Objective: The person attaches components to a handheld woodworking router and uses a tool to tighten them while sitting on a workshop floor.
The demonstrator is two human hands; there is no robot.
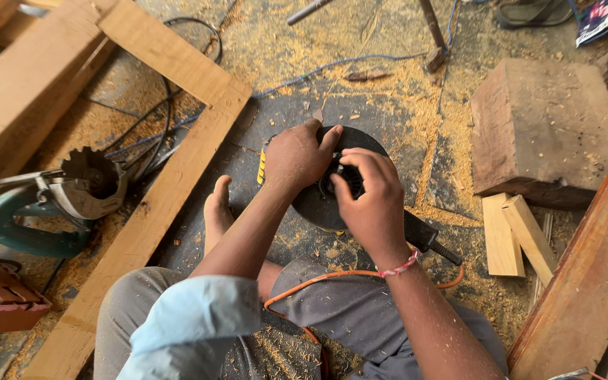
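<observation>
A disc-shaped power tool (332, 190) lies on the floor (388, 105) between both hands, before the person's lap. A circular saw (58, 200) sits far left beyond a long plank (156, 204). A wood block (543, 127) and two short offcuts (515, 236) lie to the right.

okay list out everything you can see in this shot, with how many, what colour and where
Angle grinder: one, black body with yellow trim, on the floor at centre.
Disc: one, black, on the grinder, under both hands.
Circular saw: one, teal and silver, left.
Wooden beams: several, pale, left side.
Wood block: one, reddish brown, upper right.
Small offcuts: two, pale, right of centre.
Long plank: one, reddish, right edge.
Cables: blue and black on the floor, orange over the lap.
Sawdust: yellowish, across the floor.
Left hand: on the disc's edge.
Right hand: fingers at the disc's hub, red wrist thread.
</observation>
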